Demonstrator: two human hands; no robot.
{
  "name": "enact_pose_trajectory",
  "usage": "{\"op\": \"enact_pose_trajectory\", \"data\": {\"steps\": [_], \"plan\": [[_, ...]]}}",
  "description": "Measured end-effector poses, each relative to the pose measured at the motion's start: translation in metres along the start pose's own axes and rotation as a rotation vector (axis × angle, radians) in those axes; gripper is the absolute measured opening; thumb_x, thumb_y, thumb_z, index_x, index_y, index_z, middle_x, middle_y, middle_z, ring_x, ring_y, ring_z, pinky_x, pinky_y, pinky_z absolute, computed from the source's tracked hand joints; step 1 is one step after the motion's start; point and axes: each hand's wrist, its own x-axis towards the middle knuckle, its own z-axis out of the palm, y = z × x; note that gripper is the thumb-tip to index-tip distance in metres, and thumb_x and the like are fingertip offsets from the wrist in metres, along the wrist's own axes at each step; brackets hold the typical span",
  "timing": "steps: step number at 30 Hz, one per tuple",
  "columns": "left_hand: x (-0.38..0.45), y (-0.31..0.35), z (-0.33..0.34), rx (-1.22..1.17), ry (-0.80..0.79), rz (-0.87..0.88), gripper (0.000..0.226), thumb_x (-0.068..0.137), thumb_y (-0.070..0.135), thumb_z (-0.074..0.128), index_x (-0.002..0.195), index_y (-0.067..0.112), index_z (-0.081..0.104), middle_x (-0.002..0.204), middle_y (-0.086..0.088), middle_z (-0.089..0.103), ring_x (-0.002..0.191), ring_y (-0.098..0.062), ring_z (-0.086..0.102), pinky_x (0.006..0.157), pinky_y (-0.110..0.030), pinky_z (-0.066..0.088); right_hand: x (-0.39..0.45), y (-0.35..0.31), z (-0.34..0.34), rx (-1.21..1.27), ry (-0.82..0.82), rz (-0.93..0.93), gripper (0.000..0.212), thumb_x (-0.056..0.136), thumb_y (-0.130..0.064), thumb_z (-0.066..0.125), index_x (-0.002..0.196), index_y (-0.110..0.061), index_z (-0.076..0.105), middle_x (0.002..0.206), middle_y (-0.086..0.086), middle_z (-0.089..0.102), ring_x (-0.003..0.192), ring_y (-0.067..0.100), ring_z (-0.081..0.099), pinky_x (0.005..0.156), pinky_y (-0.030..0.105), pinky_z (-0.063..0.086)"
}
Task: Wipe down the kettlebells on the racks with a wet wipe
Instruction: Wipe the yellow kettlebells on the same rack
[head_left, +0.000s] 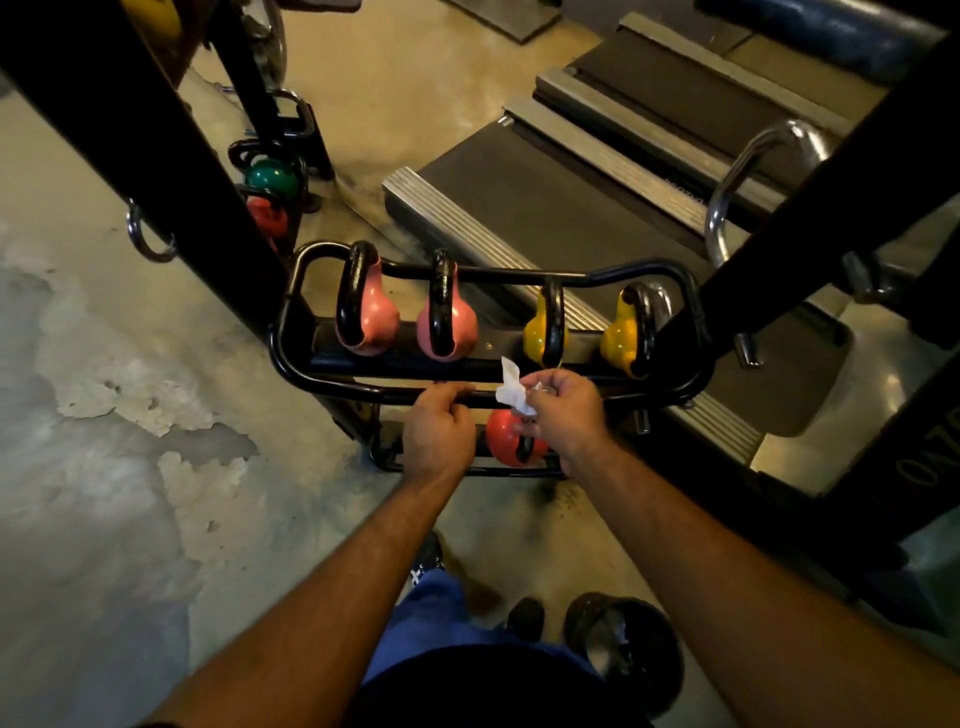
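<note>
A black rack (332, 382) holds pink and yellow kettlebells; a red kettlebell (506, 439) sits below. The left hand (439, 434) curls over the front rail while the right hand (563, 410) pinches a wet wipe (511, 389). Spreading the bunched wipe flat would likely clean best.

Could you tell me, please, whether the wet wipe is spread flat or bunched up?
Bunched up: the wet wipe sits crumpled in the right hand's pinch, one corner sticking upward.
</note>
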Motion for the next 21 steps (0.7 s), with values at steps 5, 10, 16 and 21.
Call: {"op": "enact_pose_trajectory", "data": {"steps": [5,10,16,21], "plan": [[-0.011,0.029,0.026,0.040,-0.074,0.037,0.038,0.090,0.002,0.050,0.119,0.014,0.071,0.119,-0.003,0.070,0.111,-0.016,0.062,0.094,-0.022,0.044,-0.006,0.001,-0.037,-0.043,0.003,-0.084,0.029,0.101,-0.007,0.045,0.098,-0.019,0.071,0.111,0.009,0.070,0.073,0.017,0.067,0.053,0.027,0.053],[0.008,0.052,0.039,0.038,-0.111,0.062,0.039,0.091,0.001,0.047,0.122,0.012,0.068,0.120,-0.004,0.069,0.111,-0.014,0.062,0.093,-0.023,0.045,0.002,-0.014,-0.061,0.194,-0.020,-0.031,0.018,0.095,-0.002,0.052,0.098,-0.014,0.067,0.112,0.014,0.066,0.097,0.025,0.065,0.068,0.030,0.059],[0.047,0.064,0.047,-0.007,-0.183,0.051,0.036,0.093,0.000,0.047,0.117,0.016,0.069,0.098,0.010,0.063,0.094,-0.006,0.058,0.082,-0.021,0.044,0.036,-0.021,-0.059,0.006,0.073,-0.167,0.019,0.093,-0.006,0.067,0.095,-0.025,0.067,0.108,0.008,0.071,0.092,0.018,0.070,0.072,0.034,0.061],[0.085,0.055,0.061,-0.005,-0.237,-0.016,0.033,0.096,0.004,0.048,0.119,0.017,0.066,0.096,0.010,0.062,0.093,-0.008,0.057,0.082,-0.025,0.046,0.063,-0.038,-0.055,-0.386,0.258,-0.390,0.013,0.088,-0.016,0.070,0.097,-0.023,0.077,0.088,-0.008,0.067,0.080,0.003,0.060,0.061,0.016,0.042]]}}
